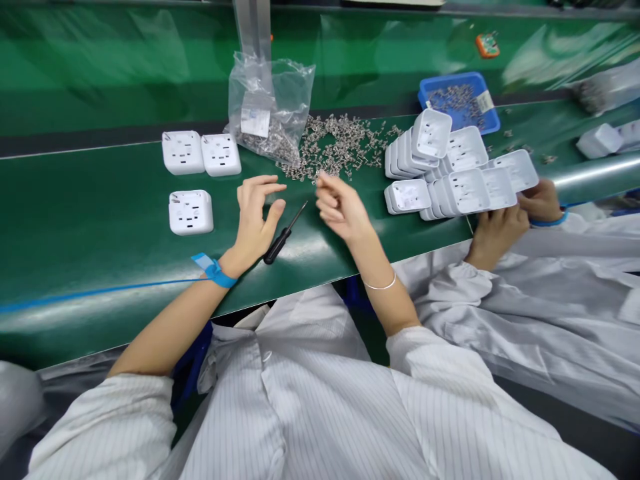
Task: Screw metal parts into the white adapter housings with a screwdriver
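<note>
My left hand (257, 217) is over the green mat with its fingers apart, holding nothing. Just right of it lies a black screwdriver (279, 245), its thin shaft pointing away from me. My right hand (341, 205) is at the near edge of a heap of small metal parts (345, 143), thumb and fingertips pinched together. Whatever may be in that pinch is too small to make out. A clear plastic bag (273, 100) of the same parts stands behind the hands. Three white square socket housings (191, 213) sit to the left of my left hand.
Stacked white housing shells (457, 190) stand at the right, before a blue tray (493, 120) of metal parts. A co-worker's hands (500, 230) touch those shells. A blue wrist-strap cord (110, 291) runs left from my left wrist. An orange part (487, 45) lies at the back.
</note>
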`<state>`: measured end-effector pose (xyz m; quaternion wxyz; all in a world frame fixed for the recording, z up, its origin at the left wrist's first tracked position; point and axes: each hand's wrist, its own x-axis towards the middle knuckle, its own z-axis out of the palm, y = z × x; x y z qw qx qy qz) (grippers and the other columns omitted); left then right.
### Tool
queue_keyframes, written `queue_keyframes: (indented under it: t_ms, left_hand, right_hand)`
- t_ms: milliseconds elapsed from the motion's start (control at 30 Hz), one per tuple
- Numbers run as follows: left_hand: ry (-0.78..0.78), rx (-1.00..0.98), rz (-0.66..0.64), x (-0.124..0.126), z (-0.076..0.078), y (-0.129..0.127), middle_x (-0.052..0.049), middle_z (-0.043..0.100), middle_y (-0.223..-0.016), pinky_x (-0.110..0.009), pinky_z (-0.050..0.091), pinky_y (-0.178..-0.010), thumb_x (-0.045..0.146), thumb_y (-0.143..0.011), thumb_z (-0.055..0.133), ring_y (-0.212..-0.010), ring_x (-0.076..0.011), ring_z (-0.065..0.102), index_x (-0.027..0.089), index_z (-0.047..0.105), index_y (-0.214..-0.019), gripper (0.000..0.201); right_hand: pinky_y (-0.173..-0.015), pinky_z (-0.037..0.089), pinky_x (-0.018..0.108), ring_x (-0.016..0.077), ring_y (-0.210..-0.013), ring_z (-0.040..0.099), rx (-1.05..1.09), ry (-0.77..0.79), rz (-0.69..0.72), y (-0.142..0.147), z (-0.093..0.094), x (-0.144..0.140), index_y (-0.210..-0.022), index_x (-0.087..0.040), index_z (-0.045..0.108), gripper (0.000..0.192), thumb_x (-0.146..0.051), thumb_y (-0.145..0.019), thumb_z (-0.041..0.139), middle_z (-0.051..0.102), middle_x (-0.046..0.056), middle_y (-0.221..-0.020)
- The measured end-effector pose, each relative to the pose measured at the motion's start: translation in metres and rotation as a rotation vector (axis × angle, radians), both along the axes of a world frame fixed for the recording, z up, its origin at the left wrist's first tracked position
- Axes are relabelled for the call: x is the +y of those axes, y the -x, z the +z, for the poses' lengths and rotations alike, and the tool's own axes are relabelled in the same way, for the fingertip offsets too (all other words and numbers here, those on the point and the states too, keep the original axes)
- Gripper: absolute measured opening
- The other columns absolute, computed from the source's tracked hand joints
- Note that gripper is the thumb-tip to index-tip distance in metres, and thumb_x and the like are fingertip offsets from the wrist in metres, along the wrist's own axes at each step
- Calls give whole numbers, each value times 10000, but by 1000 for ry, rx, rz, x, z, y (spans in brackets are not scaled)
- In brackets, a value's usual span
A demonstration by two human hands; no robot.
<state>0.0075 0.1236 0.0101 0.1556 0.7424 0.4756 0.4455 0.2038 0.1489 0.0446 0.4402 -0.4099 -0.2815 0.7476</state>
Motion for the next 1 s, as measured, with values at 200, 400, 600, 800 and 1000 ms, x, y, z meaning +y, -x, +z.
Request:
queue_keyframes:
  t_ms: [200,400,600,800,1000]
  left_hand:
    - [83,19,-24,2,-5,0,-104,595,-1280,-445,369,-1117,573,-1038,312,-1276,-232,519,239,615,-1143,462]
    - [133,-5,-44,1,-3,-1,-104,593,-1245,-435,369,-1126,540,-1057,253,-1264,-222,528,227,639,-1091,498]
    - [147,-4,-57,0,-3,-1,-104,591,-1239,-432,371,-1134,533,-1059,242,-1264,-219,525,227,648,-1086,509]
    - [151,-37,-69,2,-5,-1,-106,598,-1221,-424,383,-1127,546,-1056,238,-1261,-212,532,222,665,-1069,536]
    - [172,-47,-79,2,-4,-1,-106,592,-1219,-422,381,-1138,558,-1051,241,-1263,-214,530,219,661,-1070,541]
  right_hand:
    - [-537,380,217,80,-523,431,-897,-366,-368,-69,-23,23,-826,-185,608,171,-329,-899,666,391,-67,-575]
    - [-789,461,336,155,-678,546,-1321,-377,-287,-70,-42,35,-906,-189,599,60,-240,-904,630,490,-44,-641]
    - [-476,310,224,79,-451,263,-698,-279,-218,-72,-26,27,-813,-214,533,206,-370,-910,625,282,-93,-552]
    - [-350,88,206,54,-393,123,-213,-120,-129,-73,-17,26,-768,-223,454,332,-494,-911,579,278,-107,-544]
    - [-619,464,222,105,-629,517,-974,-309,-379,-66,-43,44,-760,-211,467,280,-378,-923,623,479,-41,-657]
